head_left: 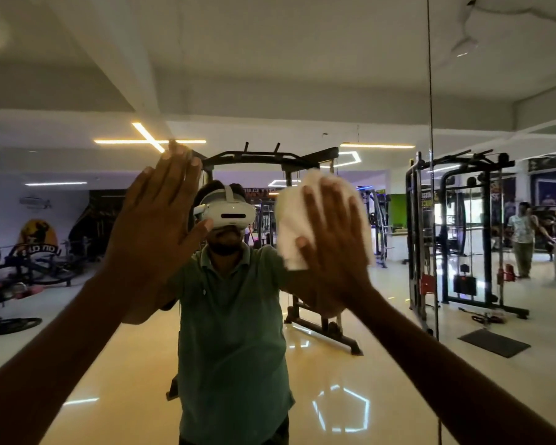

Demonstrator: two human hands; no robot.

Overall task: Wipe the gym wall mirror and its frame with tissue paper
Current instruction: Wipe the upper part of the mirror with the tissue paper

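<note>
Left hand [156,216] flat, fingers [177,175] straight; right hand [334,239] spread.

A black cable-crossover machine [289,239] stands centre on a glossy cream floor [341,390] that mirrors a pentagon of light. A second black weight rack [463,232] stands to the right, a dark mat [494,342] before it. Glowing ceiling light strips [148,141] cross overhead. Far right, a bystander in a patterned shirt [523,239] stands. At left, a yellow wall logo [38,234] shows.
</note>
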